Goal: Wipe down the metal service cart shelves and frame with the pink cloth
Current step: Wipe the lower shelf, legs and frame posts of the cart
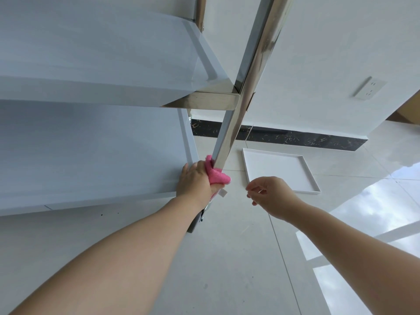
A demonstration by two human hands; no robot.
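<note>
Cloth (217, 175) is seen as bright pink, with a small white tag (223, 193) hanging off it. Cart shelves (91, 151) are shown pale blue-grey, plain, no pattern. Upright post (247, 83) and corner bracket (211, 100) are rendered as shiny silver metal with brownish and white reflections. Floor tiles (238, 258) are glossy off-white, thin grey grout lines crossed over them; blue-white window reflection is caught at right. Skirting strip (295, 138) at the far wall is black, flecked with white-tan marble veins. Wall (318, 42) is plain white. Tray (277, 170) on the floor is white. Socket plate (369, 87) is white. A tan-brown patch (406, 110) is seen far right.
</note>
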